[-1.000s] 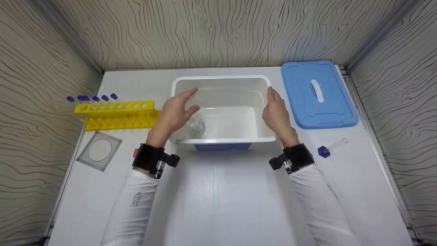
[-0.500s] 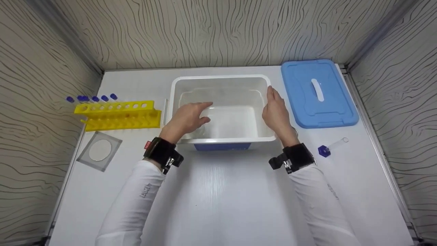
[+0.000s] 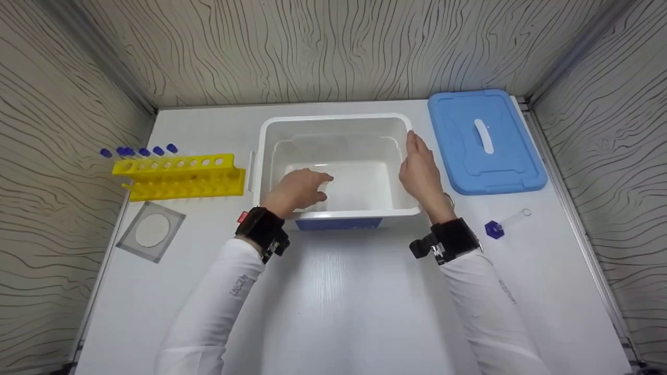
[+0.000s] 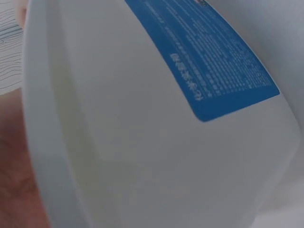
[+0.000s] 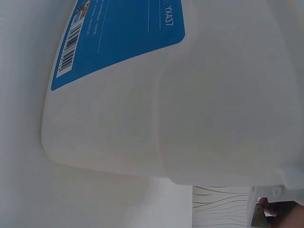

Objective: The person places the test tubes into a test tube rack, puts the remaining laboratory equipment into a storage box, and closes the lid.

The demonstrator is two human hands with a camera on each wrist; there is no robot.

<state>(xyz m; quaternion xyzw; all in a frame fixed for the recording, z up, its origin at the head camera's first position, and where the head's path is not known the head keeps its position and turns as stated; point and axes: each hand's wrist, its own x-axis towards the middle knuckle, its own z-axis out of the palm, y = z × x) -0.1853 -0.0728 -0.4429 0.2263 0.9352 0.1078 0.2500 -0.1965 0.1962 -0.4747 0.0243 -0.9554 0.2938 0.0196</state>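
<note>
A white plastic storage box (image 3: 333,213) with a blue label (image 4: 213,61) on its front stands mid-table. My left hand (image 3: 299,190) reaches over the front left of its rim, down inside. Index finger and thumb show apart, with nothing visible between them; the other fingers are hidden. The round glass vessel seen earlier in that corner is now covered by this hand. In the left wrist view the box wall hides most of the hand. My right hand (image 3: 421,169) grips the box's right side. Its fingers (image 5: 270,206) show at the side handle in the right wrist view.
At left stands a yellow test tube rack (image 3: 177,177) with several blue-capped tubes, near a grey square (image 3: 151,232) with a pale disc. To the right lie the blue lid (image 3: 487,151) and a glass cylinder (image 3: 513,220) with a purple hexagonal base (image 3: 494,229).
My left hand has moved right and toward me, from the box's left rim down into its front left part, covering the glass vessel. The right hand keeps its hold on the box.
</note>
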